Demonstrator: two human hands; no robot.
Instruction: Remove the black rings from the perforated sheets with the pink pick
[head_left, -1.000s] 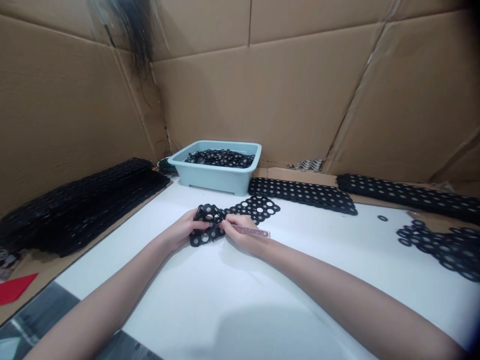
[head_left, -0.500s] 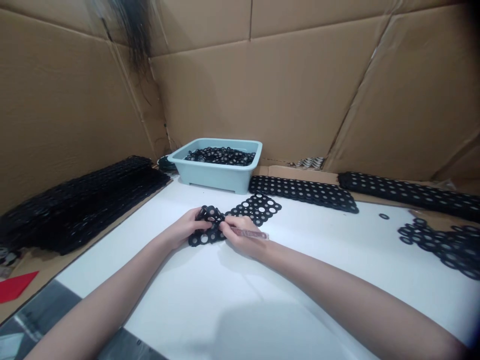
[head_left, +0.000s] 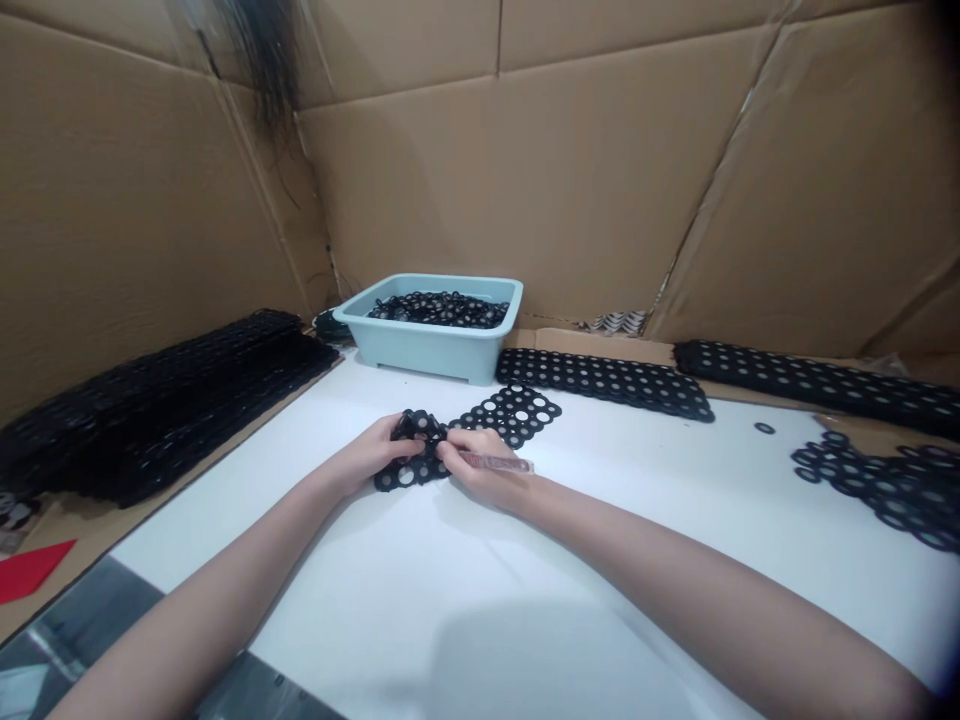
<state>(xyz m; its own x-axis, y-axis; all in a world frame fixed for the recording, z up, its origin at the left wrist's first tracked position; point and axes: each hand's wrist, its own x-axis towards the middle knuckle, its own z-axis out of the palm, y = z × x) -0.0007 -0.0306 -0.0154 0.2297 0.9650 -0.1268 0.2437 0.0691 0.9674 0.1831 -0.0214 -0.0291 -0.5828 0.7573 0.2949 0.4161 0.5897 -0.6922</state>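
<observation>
My left hand (head_left: 375, 450) is closed on a strip of black ring mesh (head_left: 517, 412), with its near part bunched up under the thumb and fingers. From there the strip runs back to the right across the white table. In my right hand (head_left: 480, 465) is a slim tool with a reddish-brown, partly clear handle (head_left: 499, 463), held like a pen. Its tip is hidden at the mesh, where the fingertips of both hands almost meet.
Behind the hands stands a light blue basin (head_left: 427, 350) of black ring pieces. Folded black ring mesh (head_left: 600, 382) lies to its right, and a dark pile (head_left: 165, 400) along the left edge. Loose linked rings (head_left: 892, 485) and a single ring (head_left: 764, 428) are at right. Cardboard walls (head_left: 570, 180) surround the table.
Almost nothing differs. The whole view has shifted very slightly, and both hands keep their hold on the mesh and the tool.
</observation>
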